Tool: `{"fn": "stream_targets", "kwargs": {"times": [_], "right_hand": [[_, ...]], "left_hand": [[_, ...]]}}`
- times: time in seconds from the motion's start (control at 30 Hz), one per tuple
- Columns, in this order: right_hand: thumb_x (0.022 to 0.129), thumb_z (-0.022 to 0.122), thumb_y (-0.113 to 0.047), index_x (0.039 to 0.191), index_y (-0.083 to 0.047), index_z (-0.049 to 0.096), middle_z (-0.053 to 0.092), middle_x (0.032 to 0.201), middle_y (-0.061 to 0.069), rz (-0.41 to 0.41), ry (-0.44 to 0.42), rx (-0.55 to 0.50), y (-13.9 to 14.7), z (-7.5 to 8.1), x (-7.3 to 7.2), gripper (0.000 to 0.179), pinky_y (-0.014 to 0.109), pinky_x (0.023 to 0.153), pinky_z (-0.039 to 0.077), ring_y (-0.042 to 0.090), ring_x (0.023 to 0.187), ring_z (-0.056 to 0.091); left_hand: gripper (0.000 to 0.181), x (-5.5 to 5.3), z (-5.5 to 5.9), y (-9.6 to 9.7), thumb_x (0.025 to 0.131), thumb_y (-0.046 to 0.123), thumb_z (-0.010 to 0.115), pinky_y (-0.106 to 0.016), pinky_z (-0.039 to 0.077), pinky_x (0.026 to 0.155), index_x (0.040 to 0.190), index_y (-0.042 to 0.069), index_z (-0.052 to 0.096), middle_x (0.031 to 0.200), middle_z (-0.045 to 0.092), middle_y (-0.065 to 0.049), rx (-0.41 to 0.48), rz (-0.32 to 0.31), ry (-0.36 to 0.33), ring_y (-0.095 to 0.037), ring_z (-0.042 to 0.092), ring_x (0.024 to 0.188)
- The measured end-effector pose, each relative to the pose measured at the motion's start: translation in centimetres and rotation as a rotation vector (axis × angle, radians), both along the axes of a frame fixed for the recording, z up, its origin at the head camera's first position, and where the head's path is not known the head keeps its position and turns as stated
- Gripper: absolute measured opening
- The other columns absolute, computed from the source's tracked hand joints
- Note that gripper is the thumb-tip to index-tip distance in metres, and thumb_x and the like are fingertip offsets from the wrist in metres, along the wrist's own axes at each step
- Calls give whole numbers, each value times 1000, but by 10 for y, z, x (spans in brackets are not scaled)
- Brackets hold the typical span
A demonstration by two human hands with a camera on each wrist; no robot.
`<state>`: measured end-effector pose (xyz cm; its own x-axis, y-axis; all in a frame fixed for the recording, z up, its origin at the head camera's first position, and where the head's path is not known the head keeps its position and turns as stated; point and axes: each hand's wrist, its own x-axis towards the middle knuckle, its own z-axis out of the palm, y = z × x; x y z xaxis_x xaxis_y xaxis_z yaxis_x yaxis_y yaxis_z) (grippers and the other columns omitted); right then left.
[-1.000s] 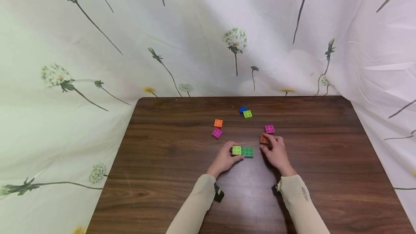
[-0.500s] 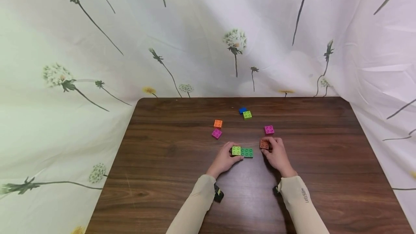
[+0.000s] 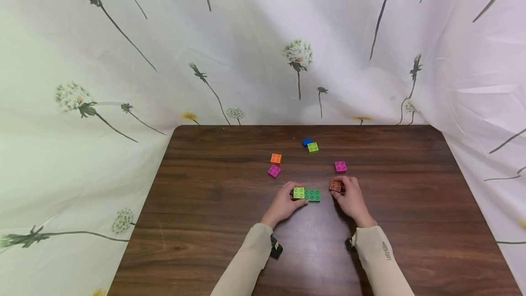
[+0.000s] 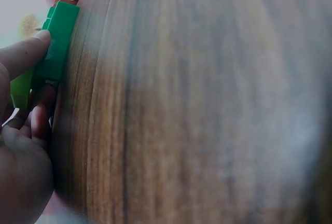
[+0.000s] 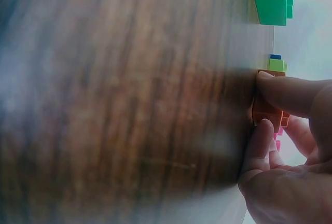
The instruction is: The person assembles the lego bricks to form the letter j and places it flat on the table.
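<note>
My left hand (image 3: 285,202) holds a lime brick (image 3: 298,192) and a dark green brick (image 3: 313,195) joined together. In the left wrist view the lime brick (image 4: 22,86) sits higher, on one end of the green brick (image 4: 61,40), with the thumb against the green side. To the right, my right hand (image 3: 351,200) pinches a brown brick (image 3: 335,186) between thumb and fingers. In the right wrist view the brown brick (image 5: 265,105) is at the table surface, apart from the green brick (image 5: 271,1).
Beyond the right hand lies a magenta brick (image 3: 340,166). An orange brick (image 3: 276,158) and another magenta brick (image 3: 274,171) lie at the left. Farther back, a lime brick (image 3: 312,147) touches or overlaps a blue brick (image 3: 306,141). A floral curtain (image 3: 263,58) hangs behind the wooden table (image 3: 205,223).
My right hand has drawn the brown brick nearer to me, away from the magenta brick, and taken a fuller grip on it. The left hand with its bricks has stayed put.
</note>
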<state>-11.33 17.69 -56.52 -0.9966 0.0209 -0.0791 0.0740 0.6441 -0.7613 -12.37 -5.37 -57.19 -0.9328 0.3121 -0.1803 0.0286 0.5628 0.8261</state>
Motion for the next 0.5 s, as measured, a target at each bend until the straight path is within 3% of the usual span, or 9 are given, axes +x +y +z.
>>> {"fn": "stream_targets", "kwargs": {"times": [0.5], "right_hand": [[88, 67, -6, 121, -1, 53, 48, 116, 23, 2, 37, 0, 2, -5, 1, 37, 46, 83, 47, 34, 99, 54]], "left_hand": [[40, 1, 2, -1, 85, 28, 74, -29, 46, 84, 121, 17, 60, 115, 60, 1, -5, 0, 2, -11, 55, 98]]}}
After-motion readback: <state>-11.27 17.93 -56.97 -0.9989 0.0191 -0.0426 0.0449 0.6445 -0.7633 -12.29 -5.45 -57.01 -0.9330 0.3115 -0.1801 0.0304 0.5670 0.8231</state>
